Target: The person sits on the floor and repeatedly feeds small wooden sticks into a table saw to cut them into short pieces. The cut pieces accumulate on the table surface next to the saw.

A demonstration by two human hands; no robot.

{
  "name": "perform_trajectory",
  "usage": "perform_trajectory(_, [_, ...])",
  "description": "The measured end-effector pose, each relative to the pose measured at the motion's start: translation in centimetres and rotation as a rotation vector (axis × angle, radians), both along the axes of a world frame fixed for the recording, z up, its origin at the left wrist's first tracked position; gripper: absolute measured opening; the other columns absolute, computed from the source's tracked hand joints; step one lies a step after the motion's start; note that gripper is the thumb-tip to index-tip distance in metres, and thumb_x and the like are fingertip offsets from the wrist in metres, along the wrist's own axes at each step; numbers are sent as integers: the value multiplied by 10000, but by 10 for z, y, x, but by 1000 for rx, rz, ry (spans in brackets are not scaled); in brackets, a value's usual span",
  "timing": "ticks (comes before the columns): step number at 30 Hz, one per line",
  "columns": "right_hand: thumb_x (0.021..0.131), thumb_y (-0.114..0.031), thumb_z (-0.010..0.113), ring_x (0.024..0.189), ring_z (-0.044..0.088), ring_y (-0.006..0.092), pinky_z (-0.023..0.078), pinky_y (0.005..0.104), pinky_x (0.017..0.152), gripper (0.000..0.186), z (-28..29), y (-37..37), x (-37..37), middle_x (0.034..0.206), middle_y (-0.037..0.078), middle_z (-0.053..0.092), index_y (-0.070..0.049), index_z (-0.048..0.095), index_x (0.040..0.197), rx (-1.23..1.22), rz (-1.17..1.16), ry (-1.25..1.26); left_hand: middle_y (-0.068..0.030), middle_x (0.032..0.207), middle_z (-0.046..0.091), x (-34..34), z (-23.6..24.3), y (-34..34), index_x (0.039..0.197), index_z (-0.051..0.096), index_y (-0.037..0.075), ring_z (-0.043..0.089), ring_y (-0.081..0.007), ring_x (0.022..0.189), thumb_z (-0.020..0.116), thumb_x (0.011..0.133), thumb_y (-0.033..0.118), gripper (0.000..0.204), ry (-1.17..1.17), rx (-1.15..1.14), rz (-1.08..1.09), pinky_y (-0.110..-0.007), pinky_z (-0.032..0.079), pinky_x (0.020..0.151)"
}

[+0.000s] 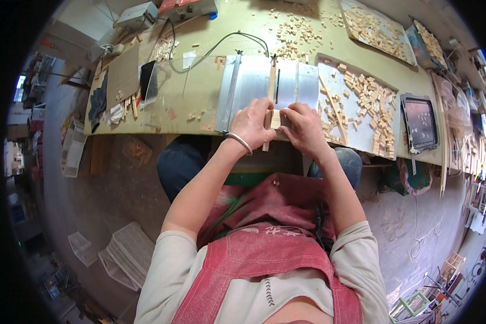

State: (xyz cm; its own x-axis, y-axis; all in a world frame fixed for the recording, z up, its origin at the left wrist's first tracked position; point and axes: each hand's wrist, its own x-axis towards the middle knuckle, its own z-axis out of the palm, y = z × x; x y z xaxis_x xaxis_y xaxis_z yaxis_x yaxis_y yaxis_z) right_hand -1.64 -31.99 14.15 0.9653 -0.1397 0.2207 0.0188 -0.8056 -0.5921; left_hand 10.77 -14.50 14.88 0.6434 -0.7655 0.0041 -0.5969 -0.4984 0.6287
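Observation:
My left hand and my right hand meet at a small pale wooden block near the green bench's front edge, their curled fingers gripping it from either side. Beneath them lies a silver metal plate with a dark slot and a metal rail at its left. A wooden strip runs lengthwise beside the slot, its near end showing below my fingers.
Right of the plate are a tray of wood pieces and a black-rimmed tray. At left lie a board, phone and dark glove. A cable crosses behind. White baskets sit on the floor.

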Motion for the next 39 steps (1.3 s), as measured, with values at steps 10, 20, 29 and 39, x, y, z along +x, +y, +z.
perform_trajectory(10, [831,-126,854,1132,657,347,496,465,977,412,-6,-1,9,1206,120,671,-77,708,1214,-100,-13,-35,-152,1107,670,16,-2,-7,1159,632,106,707,-413,993,811,777,157,425,120,-36,-23,-514,587,884])
perform_trajectory(20, [843,-105,847,1164,657,350,503,458,1008,433,-9,-12,24,1231,128,678,-65,713,1253,-50,-26,-24,-112,1080,651,35,-11,-18,1176,660,71,717,-281,935,828,804,125,412,100,-73,-36,-401,607,849])
perform_trajectory(29, [870,-113,840,1182,641,357,498,462,1012,408,-2,-20,35,1222,136,667,-61,702,1250,-1,-24,10,-114,1062,661,47,-17,-25,1164,676,64,689,-274,900,833,798,150,407,75,-116,-47,-395,596,819])
perform_trajectory(39, [917,-65,808,1164,639,374,509,455,1018,374,-2,-30,48,1238,153,655,-33,694,1272,36,-26,15,-150,1087,699,58,-7,-35,1102,679,67,727,-364,989,803,762,141,370,105,-118,-29,-476,595,889])
